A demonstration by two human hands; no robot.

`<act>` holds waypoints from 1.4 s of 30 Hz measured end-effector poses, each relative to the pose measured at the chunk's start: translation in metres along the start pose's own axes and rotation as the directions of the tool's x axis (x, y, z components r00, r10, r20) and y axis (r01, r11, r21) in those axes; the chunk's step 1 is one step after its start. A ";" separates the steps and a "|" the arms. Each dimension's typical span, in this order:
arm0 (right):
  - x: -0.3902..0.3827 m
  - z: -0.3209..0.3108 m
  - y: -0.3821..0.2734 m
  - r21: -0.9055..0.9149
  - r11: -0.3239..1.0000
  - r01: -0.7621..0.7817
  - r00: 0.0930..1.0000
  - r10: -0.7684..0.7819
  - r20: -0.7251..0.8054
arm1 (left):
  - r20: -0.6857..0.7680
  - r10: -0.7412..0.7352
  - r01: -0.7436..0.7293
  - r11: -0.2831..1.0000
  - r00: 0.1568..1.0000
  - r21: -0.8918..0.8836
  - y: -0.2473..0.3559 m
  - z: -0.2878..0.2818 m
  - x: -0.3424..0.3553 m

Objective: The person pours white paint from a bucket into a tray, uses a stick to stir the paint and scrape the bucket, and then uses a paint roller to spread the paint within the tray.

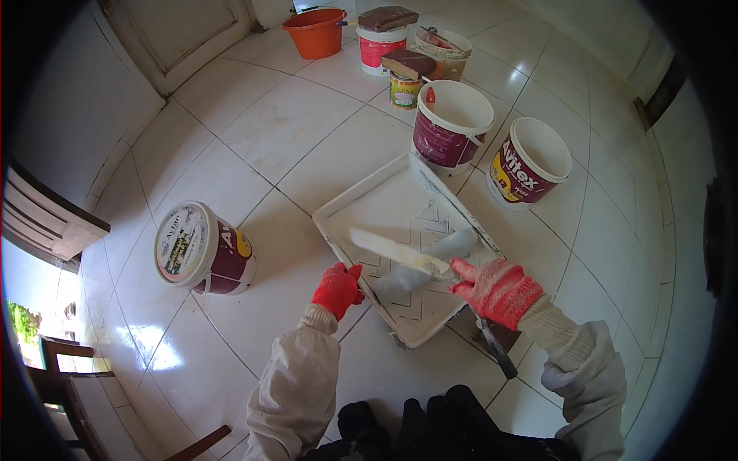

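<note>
Left of the left hand point(338, 292), a lidded paint bucket point(229, 263) bore multicoloured print on its lid point(181, 242) and large white letters on its maroon side. Beyond the right hand point(498, 293), an open paint bucket point(513, 178) showed bold white lettering; farther off, a yellow-green tin point(403, 91) and a pink-labelled bucket point(382, 54) carried smaller print.

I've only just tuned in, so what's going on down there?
A person in red gloves is at a white paint tray on the floor. The left hand grips its left edge; the right hand holds a flat, pale tool over the grey roller lying in it. A lidded bucket stands to the left.
</note>
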State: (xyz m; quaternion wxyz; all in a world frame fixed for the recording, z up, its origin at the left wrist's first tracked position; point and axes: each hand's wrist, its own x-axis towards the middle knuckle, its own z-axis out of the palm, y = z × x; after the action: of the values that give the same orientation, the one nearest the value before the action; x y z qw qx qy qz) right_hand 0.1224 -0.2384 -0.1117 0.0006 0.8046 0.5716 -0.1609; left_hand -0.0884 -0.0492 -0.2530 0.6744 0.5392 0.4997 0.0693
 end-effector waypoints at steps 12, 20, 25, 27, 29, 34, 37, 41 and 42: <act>0.004 0.001 -0.001 -0.002 0.992 -0.129 0.981 0.128 0.145 | 0.000 0.028 -0.028 1.000 1.000 -0.011 -0.003 -0.001 0.003; 0.008 0.003 -0.009 0.040 0.993 -0.114 0.981 0.106 0.161 | 0.004 0.020 -0.020 1.000 1.000 0.000 -0.005 -0.001 0.002; 0.011 0.009 0.000 0.001 0.993 -0.117 0.992 0.117 0.048 | 0.011 0.025 -0.026 0.999 1.000 0.026 -0.004 -0.003 0.002; 0.008 0.006 0.001 0.050 0.994 -0.098 0.995 0.097 0.025 | 0.013 0.020 -0.020 1.000 1.000 0.021 -0.003 -0.001 0.001; 0.000 -0.001 0.000 -0.041 0.996 -0.080 0.993 0.083 0.085 | 0.009 0.017 -0.017 1.000 1.000 -0.007 -0.001 0.000 0.000; -0.013 -0.025 0.005 0.082 0.932 -0.354 0.916 0.329 0.228 | -0.004 0.011 -0.011 0.999 1.000 0.034 0.000 0.000 0.001; -0.014 -0.023 0.006 0.036 0.978 -0.205 0.976 0.201 0.087 | 0.005 -0.001 0.001 1.000 1.000 0.012 -0.002 0.000 0.004; -0.017 -0.020 0.016 -0.030 0.989 -0.147 0.985 0.149 0.087 | 0.012 0.002 -0.002 1.000 1.000 0.022 -0.004 -0.002 0.004; -0.018 -0.021 0.019 -0.072 0.969 -0.236 0.952 0.245 0.182 | 0.017 0.022 -0.022 1.000 1.000 0.014 -0.004 -0.002 0.005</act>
State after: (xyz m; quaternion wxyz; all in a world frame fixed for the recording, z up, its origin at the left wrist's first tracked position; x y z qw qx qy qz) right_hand 0.1403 -0.2578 -0.0906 0.0947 0.8489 0.4705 -0.2215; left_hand -0.0898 -0.0464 -0.2591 0.6738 0.5500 0.4886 0.0685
